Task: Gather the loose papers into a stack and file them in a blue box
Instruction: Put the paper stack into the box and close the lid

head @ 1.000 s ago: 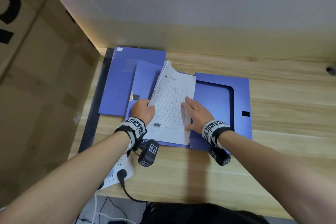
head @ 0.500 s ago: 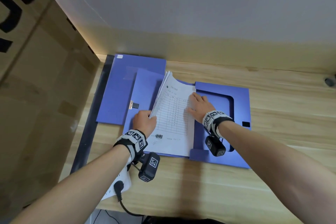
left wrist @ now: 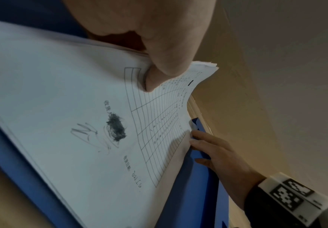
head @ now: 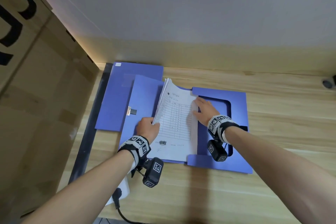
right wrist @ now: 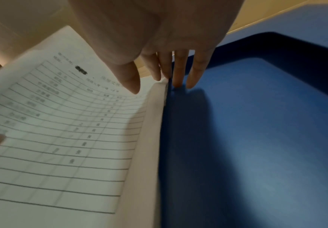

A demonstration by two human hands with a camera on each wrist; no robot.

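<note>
1. Your left hand [head: 148, 129] grasps the stack of papers [head: 175, 123] at its left edge, thumb on top of the printed sheet and the other fingers hidden beneath, so that this edge is raised and the pages curve upward.
2. In the left wrist view your thumb [left wrist: 159, 74] presses on the corner of the ruled table printed on the top sheet, next to a dark ink scribble.
3. Your right hand [head: 204, 110] is released, with straight fingers [right wrist: 178, 72] laid against the right edge of the stack where it meets the blue box [head: 236, 151].
4. The stack lies inside the opened blue box, its right edge flat against the box's inner fold and its left side lifted.
5. The box is spread flat on the wooden counter [head: 272, 178], with its cover flap [head: 116, 100] folded out to the left.
6. A large cardboard carton [head: 40, 96] stands at the left of the counter.
7. A white power strip [head: 123, 189] with a black plug in it sits at the near counter edge, under your left forearm.
</note>
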